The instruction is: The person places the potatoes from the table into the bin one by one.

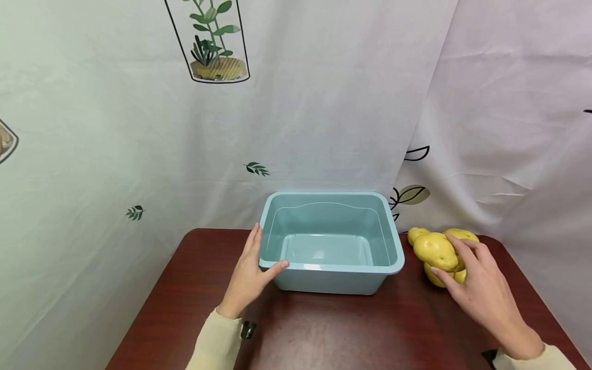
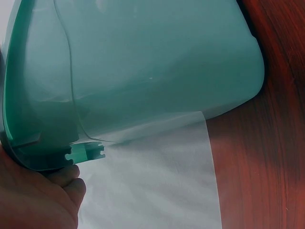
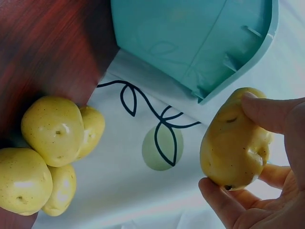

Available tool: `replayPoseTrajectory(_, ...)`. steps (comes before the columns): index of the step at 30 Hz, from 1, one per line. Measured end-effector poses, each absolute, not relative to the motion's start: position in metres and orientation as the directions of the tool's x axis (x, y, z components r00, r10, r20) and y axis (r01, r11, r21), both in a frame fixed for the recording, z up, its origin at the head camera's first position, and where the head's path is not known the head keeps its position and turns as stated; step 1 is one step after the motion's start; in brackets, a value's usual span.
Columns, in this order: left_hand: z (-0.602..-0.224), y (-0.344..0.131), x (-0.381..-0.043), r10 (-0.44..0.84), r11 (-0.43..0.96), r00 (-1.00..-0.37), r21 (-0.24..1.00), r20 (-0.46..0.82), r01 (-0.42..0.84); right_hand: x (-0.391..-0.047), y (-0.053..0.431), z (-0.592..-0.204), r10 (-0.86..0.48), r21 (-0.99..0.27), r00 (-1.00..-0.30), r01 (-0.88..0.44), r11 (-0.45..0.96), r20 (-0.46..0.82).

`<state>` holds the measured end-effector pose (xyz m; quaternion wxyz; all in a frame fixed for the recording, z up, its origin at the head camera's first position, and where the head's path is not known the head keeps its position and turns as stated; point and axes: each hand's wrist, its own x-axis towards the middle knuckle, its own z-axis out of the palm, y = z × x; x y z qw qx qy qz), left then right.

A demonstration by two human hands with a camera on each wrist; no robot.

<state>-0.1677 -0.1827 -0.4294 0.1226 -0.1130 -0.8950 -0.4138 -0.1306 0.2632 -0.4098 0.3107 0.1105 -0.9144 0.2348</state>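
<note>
Item: one yellow potato (image 1: 435,251), smooth, with dark pits, in the right hand (image 1: 485,293). Fingers partly closed about it, thumb to one side, fingertips opposite; long axis, by the right wrist view, running roughly from thumb to fingertips.

Item: one rectangular pale teal plastic basin (image 1: 324,282), rimmed, upright, mouth uppermost. Lies to the left of the right fingers, with its right-hand wall the nearest part; potato and rim apart. The right hand is the nearer to that wall, which stands between the potato and the hollow.

Item: left hand (image 1: 250,280), at the basin's near left corner. Fingers nearly straight along the outer left side, thumb spread wide of them at the near rim; how firmly it presses cannot be told.

Item: four further potatoes (image 3: 52,131), clustered beneath and beyond the right fingers, some touching; none between the held potato and the basin.

Item: dark red wood-grain table (image 1: 203,298), below both sets of fingers.

Item: pale curtain (image 1: 324,113), leaf-printed, hanging beyond the fingers and close behind the basin.
</note>
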Motion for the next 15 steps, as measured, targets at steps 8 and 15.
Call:
replayPoseTrajectory(8, -0.4291, -0.1829, -0.1678, 0.097, 0.639, -0.947, 0.710, 0.308, 0.296, -0.1310, 0.2593, -0.4046, -0.058, -0.361, -0.777, -0.355, 0.862, 0.627)
replayPoseTrajectory(15, -0.4302, -0.1825, -0.1679, 0.097, 0.637, -0.950, 0.714, 0.298, 0.289, -0.1345, 0.2557, -0.4012, -0.080, -0.349, -0.753, -0.394, 0.850, 0.653)
